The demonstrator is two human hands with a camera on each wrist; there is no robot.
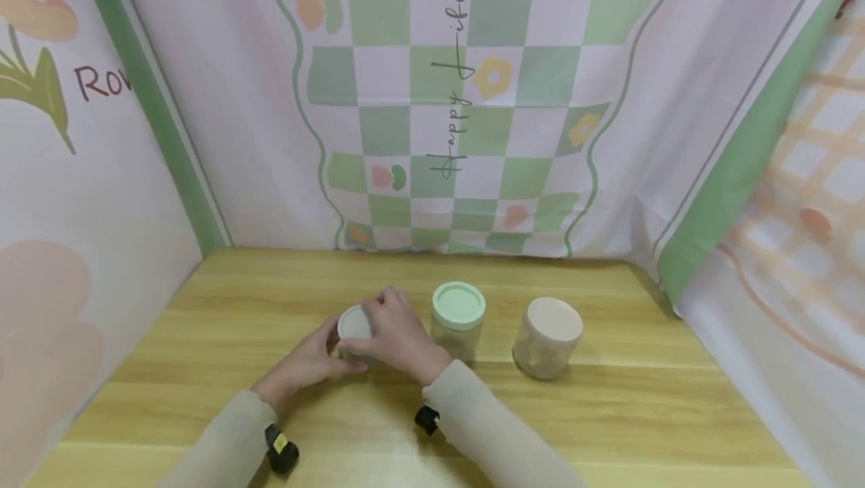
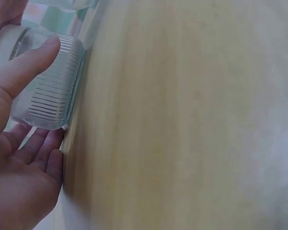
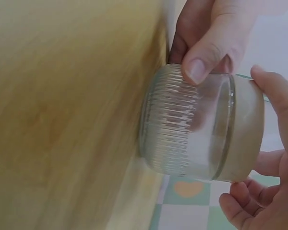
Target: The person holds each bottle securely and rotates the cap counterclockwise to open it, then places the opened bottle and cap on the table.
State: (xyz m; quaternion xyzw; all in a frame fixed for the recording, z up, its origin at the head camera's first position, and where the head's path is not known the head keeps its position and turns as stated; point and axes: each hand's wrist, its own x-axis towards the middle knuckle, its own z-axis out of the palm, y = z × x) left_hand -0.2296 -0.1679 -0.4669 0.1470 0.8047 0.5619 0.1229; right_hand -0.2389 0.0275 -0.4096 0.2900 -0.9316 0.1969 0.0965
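The jar (image 3: 175, 127) is standing on the table (image 1: 608, 432), its ribbed glass (image 2: 50, 96) showing in the wrist views while the hands are mostly hiding it overhead. The left hand (image 1: 307, 360) is gripping the glass; the right hand (image 1: 400, 334) is grasping the lid (image 3: 245, 129). The head view alone is showing both the green-lidded jar (image 1: 458, 319) and the pink-lidded jar (image 1: 549, 338) whole, standing to the right.

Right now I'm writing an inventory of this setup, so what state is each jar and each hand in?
White-lidded jar: upright on the table, capped.
Green-lidded jar: upright, capped.
Pinkish-lidded jar: upright, capped.
Left hand: holds the white-lidded jar's glass side.
Right hand: grips the white lid.
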